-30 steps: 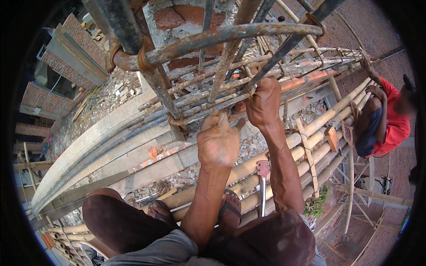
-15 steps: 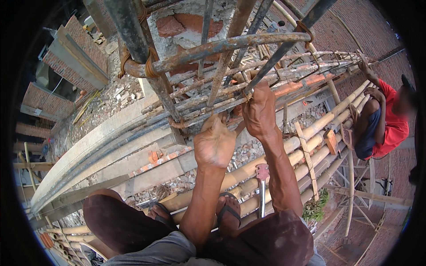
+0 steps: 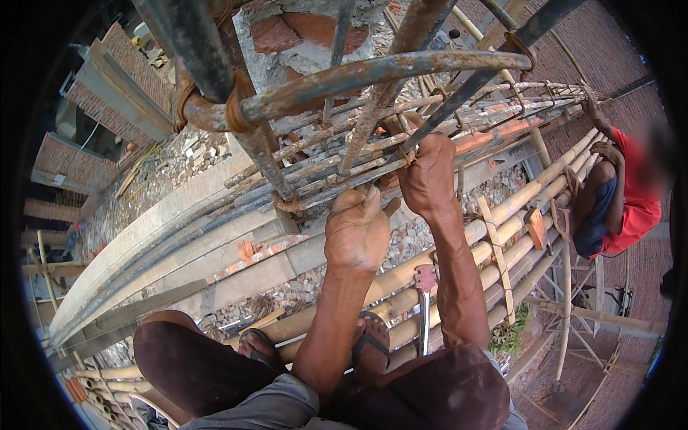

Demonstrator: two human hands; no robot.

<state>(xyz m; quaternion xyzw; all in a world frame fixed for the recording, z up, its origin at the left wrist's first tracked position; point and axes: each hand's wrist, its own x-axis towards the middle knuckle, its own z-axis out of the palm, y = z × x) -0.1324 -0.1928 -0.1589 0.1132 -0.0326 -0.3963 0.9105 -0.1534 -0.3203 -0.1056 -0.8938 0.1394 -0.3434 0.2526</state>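
A cage of rusty rebar (image 3: 373, 72) rises in front of me, its bars bound with wire ties. My left hand (image 3: 358, 233) is closed in a pinch just below the lower horizontal bars, palm side partly turned to me. A short dark piece sticks out beside its fingers; whatever it pinches is too small to make out. My right hand (image 3: 431, 175) is curled up against the crossing of a slanted bar and the horizontal bars. Its fingertips are hidden behind the rebar, so what they grip does not show.
Bamboo poles (image 3: 390, 309) run under my sandalled feet, with a metal tool with a reddish head (image 3: 425, 278) between them. A person in a red shirt (image 3: 634, 193) sits at right near a hand saw (image 3: 534, 228). Rubble (image 3: 208, 154) and a curved concrete edge (image 3: 136, 233) lie left.
My left hand has shifted slightly right and down, a little away from the bars. The right hand has moved slightly right, and the upper rebar looks larger in view.
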